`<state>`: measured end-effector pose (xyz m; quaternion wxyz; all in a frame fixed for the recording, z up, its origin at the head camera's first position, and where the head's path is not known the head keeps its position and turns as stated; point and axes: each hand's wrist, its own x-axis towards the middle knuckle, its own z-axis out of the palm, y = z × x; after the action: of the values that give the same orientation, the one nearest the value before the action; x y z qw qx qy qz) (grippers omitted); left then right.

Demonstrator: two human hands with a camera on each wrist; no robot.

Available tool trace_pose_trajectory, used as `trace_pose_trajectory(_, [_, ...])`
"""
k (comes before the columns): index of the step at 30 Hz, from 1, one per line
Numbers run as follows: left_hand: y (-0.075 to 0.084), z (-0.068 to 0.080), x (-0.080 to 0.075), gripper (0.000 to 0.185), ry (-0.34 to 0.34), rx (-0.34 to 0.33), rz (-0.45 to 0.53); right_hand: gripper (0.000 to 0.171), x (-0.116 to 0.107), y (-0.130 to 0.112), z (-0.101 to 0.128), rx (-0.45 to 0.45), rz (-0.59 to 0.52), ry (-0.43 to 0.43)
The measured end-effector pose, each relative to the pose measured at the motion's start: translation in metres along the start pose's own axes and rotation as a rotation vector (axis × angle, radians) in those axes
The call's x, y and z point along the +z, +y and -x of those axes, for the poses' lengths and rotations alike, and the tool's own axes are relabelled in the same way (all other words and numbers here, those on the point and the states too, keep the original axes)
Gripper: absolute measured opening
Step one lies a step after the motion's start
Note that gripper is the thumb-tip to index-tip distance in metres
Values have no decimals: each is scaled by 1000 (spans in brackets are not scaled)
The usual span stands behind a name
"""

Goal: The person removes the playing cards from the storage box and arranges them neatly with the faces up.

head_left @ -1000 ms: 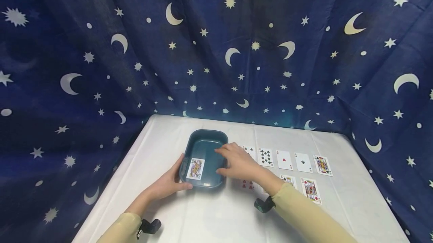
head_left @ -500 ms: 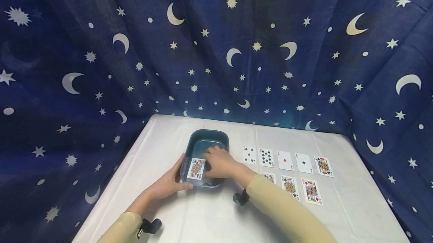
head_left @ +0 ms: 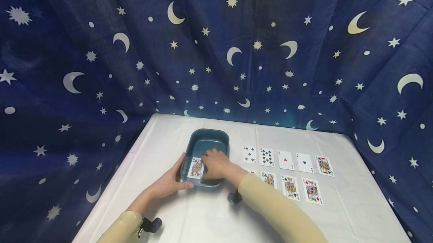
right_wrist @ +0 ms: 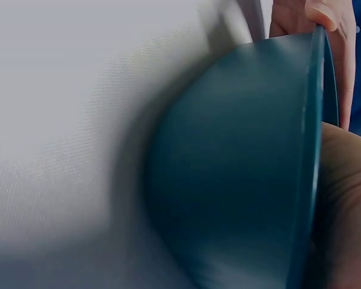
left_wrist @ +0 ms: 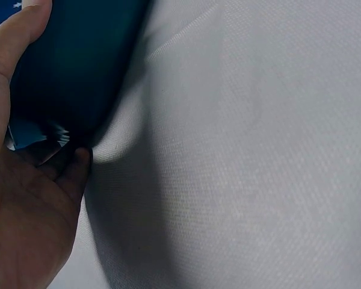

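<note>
A teal plastic tray (head_left: 203, 147) stands on the white cloth, with a face playing card (head_left: 195, 168) lying face up near its front left. My left hand (head_left: 169, 183) grips the tray's near left corner, its thumb at the front and fingers along the left side. In the right wrist view, the left thumb (right_wrist: 322, 15) presses on the tray rim. My right hand (head_left: 216, 165) reaches down inside the tray, its fingers bent beside the card's right edge. Those fingertips are hidden, so whether they pinch anything is unclear; the tray wall (right_wrist: 228, 150) blocks them in the right wrist view.
Right of the tray, playing cards lie face up in two rows. An ace of hearts (head_left: 285, 160) is in the far row and a red-suit face card (head_left: 312, 191) ends the near row. A dark starry curtain (head_left: 216, 47) hangs behind the table.
My right hand has moved left and down from the tray's right rim into the tray, beside the card. Its arm uncovers more laid-out cards. My left hand stays on the tray.
</note>
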<state>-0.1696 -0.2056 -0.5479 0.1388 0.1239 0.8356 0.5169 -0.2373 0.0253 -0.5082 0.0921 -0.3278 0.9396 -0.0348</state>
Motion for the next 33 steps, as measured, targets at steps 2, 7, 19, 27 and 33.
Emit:
trace_pose_trajectory(2, [0, 0, 0, 118, 3, 2, -1, 86, 1, -1, -1, 14, -2, 5])
trace_pose_trajectory(7, [-2, -1, 1, 119, 16, 2, -22, 92, 4, -3, -3, 41, -3, 18])
trace_pose_trajectory(19, [32, 11, 2, 114, 31, 1, 8, 100, 11, -3, -9, 75, -17, 57])
trace_pose_trajectory(27, [35, 12, 1, 113, 35, -3, 12, 100, 13, -6, -12, 103, -85, 59])
trace_pose_trajectory(33, [11, 3, 3, 115, 38, -4, -13, 99, 18, -7, -18, 127, -117, 44])
